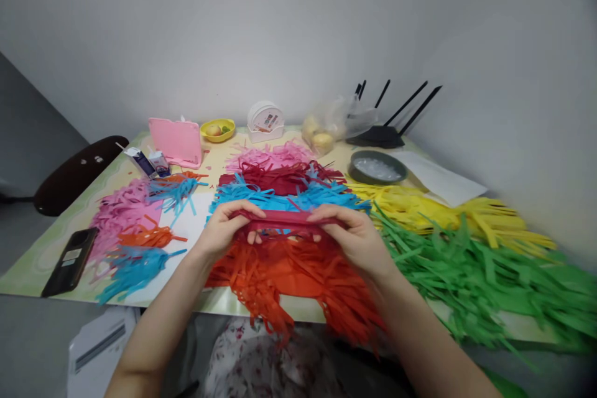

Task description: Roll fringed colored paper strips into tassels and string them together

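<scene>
Between my two hands stretches a dark red fringed tissue paper piece (282, 217), its middle rolled into a narrow band. My left hand (229, 224) pinches its left end between thumb and fingers, while my right hand (342, 230) grips the right end the same way. Below it, orange fringed paper (293, 270) spreads over the table's front edge, with strips hanging down. Behind lie blue fringed paper (270, 201), more dark red fringe (280, 178) and pink fringe (275, 154). Finished-looking tassels, one blue (135, 267) and one orange (149, 236), rest at the left.
Green fringe (485, 267) and yellow fringe (433, 211) cover the right side. A grey bowl (401, 171), router (380, 135), plastic bag (326, 124), yellow dish (228, 123) and pink tablet case (177, 140) stand behind. A phone (69, 261) lies front left.
</scene>
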`<act>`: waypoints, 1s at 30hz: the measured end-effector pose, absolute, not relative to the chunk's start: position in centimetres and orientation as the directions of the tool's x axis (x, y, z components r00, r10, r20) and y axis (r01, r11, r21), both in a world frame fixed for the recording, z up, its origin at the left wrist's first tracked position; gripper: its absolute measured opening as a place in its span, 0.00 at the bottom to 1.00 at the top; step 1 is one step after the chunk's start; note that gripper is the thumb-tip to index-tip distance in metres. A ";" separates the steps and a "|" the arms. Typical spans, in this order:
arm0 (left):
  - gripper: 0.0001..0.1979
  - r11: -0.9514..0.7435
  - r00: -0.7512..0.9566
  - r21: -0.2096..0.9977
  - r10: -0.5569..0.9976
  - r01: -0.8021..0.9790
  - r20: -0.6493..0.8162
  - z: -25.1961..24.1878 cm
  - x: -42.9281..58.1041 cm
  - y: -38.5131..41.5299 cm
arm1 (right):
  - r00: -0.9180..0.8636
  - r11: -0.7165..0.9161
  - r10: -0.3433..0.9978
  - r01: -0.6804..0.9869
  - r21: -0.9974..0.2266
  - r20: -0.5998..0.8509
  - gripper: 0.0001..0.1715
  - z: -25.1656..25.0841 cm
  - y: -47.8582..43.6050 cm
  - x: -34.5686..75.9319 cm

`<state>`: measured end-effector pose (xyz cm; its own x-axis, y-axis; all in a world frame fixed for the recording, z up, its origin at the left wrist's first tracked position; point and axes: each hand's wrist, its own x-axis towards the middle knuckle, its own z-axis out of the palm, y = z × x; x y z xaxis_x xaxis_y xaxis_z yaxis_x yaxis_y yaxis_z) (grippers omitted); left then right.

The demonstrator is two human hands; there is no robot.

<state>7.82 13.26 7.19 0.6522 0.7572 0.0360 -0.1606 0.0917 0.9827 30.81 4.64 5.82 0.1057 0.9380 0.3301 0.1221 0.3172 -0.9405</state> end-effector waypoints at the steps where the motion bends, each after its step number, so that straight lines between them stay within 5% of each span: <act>1: 0.04 0.107 0.638 0.975 0.769 -0.196 0.044 6.9 7.8 13.1 | 0.103 0.352 0.925 0.121 -0.928 0.364 0.07 5.5 4.5 30.8; 7: 0.09 0.048 0.646 0.979 0.758 -0.200 0.094 6.4 7.6 12.5 | 0.063 0.387 0.914 0.167 -0.907 0.401 0.11 4.6 4.1 30.8; 11: 0.16 -0.260 0.550 0.965 0.811 0.034 0.199 6.7 7.8 11.8 | 0.111 0.324 0.925 0.264 -0.908 0.362 0.07 5.1 3.8 30.3; 15: 0.06 -0.554 0.528 0.792 0.767 0.256 0.365 7.1 7.9 11.5 | 0.118 0.221 0.945 0.456 -0.862 0.305 0.18 6.1 3.5 30.1; 17: 0.08 -0.609 0.590 0.737 0.722 0.294 0.362 7.2 7.7 11.6 | 0.077 0.212 0.952 0.530 -0.821 0.296 0.12 6.4 3.5 30.2; 21: 0.05 -0.541 0.634 0.795 0.723 0.273 0.274 7.3 7.4 11.9 | 0.050 0.261 0.944 0.492 -0.830 0.326 0.07 6.4 3.4 30.3; 26: 0.09 -0.149 0.670 0.988 0.738 0.049 0.078 7.4 7.4 11.4 | 0.114 0.208 0.962 0.279 -0.937 0.248 0.07 6.2 2.9 29.8; 30: 0.09 -0.102 0.603 0.994 0.790 -0.048 0.110 7.5 7.6 11.3 | 0.180 0.227 0.951 0.147 -0.963 0.252 0.07 5.9 2.8 29.1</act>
<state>7.56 11.27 7.46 0.6031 0.7900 0.1103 -0.0485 -0.1018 0.9936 29.13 2.79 5.92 0.1800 0.9509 0.2519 0.1469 0.2272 -0.9627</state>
